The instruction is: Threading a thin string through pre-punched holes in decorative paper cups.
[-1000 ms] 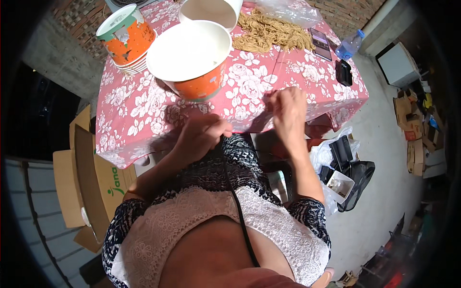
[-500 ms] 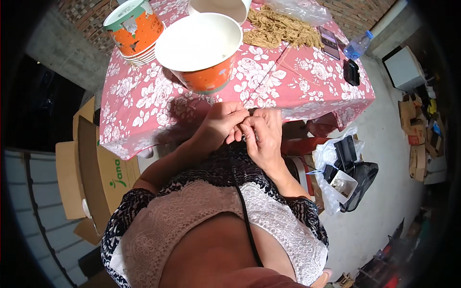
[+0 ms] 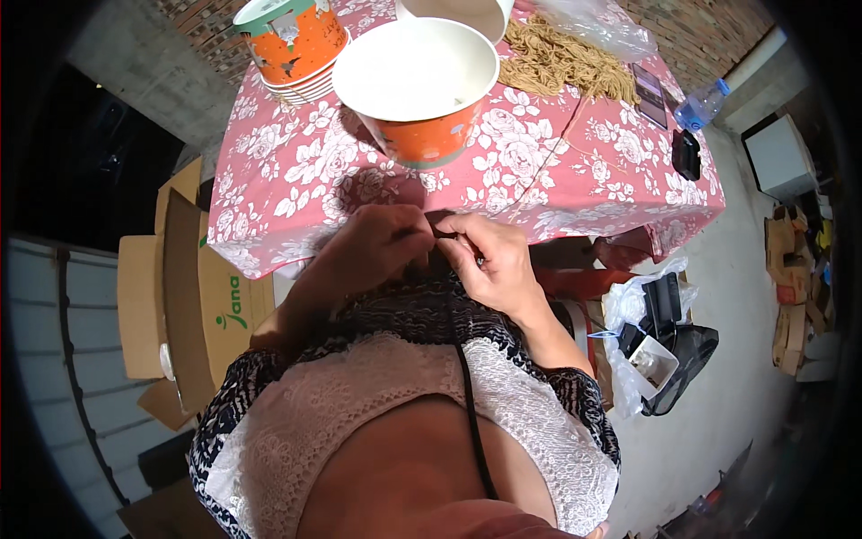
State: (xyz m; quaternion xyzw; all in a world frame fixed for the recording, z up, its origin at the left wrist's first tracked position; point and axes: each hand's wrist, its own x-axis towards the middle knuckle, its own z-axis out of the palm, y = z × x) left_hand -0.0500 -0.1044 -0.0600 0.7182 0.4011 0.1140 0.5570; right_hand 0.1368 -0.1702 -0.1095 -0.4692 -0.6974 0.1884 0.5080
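Note:
My left hand (image 3: pixel 388 241) and my right hand (image 3: pixel 492 260) meet just off the table's near edge, above my lap. The fingers of both are closed in a pinch, the tips almost touching. Something small and dark shows between them, too little of it to name. On the table, a bundle of tan yarn (image 3: pixel 561 65) lies at the far right. From it a thin strand (image 3: pixel 567 135) runs over the cloth toward my hands; where it ends is hidden. Straight beyond my hands stands a large white-lined orange paper bucket (image 3: pixel 426 135), open at the top.
A stack of orange buckets (image 3: pixel 292 54) stands back left, another white bucket (image 3: pixel 489 13) behind. At right lie a phone (image 3: pixel 648 97), a water bottle (image 3: pixel 702 106) and a black case (image 3: pixel 686 154). Cardboard boxes (image 3: pixel 229 269) flank me left; a bag of items (image 3: pixel 660 346) sits right.
The view has shifted, so the table things sit farther right. My left hand has turned, its back now upward, and a small dark gap shows between the fingertips of both hands.

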